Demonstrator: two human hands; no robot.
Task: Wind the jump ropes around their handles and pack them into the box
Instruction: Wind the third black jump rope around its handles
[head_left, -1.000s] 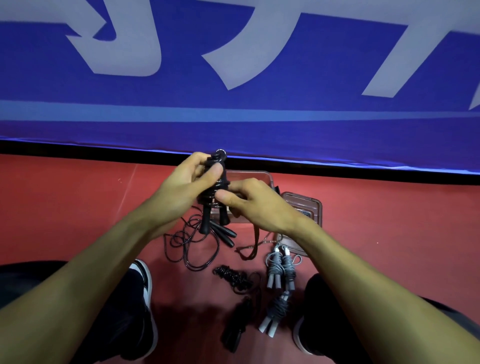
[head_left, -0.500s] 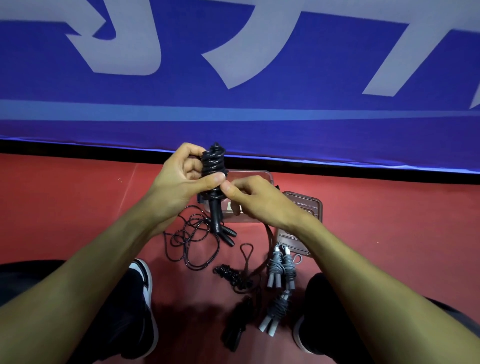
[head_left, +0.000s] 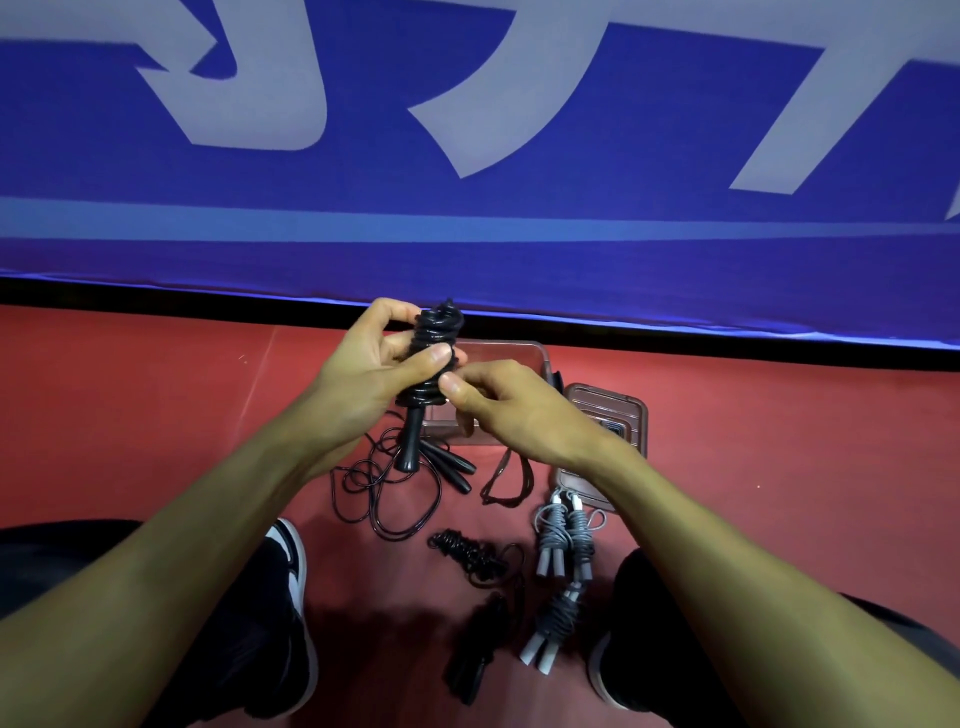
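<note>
My left hand (head_left: 371, 371) grips a black jump rope (head_left: 434, 358) held upright, its cord wound in coils round the handles. My right hand (head_left: 511, 410) pinches the cord at the lower coils, thumb against the bundle. A dark loop of the cord (head_left: 506, 480) hangs below my right hand. Behind my hands a clear plastic box (head_left: 501, 351) stands on the red floor, mostly hidden. Its lid (head_left: 613, 415) lies to the right.
On the floor lie an unwound black rope (head_left: 387, 480) with its handles, a black wound bundle (head_left: 470, 553), another black rope (head_left: 475, 657) and two wound grey ropes (head_left: 563, 535) (head_left: 553, 626). My shoes (head_left: 291, 566) flank them. A blue banner (head_left: 478, 156) closes the far side.
More cord has been wound onto the handles. My right hand has come round to the lower coils, and the hanging loop has grown shorter.
</note>
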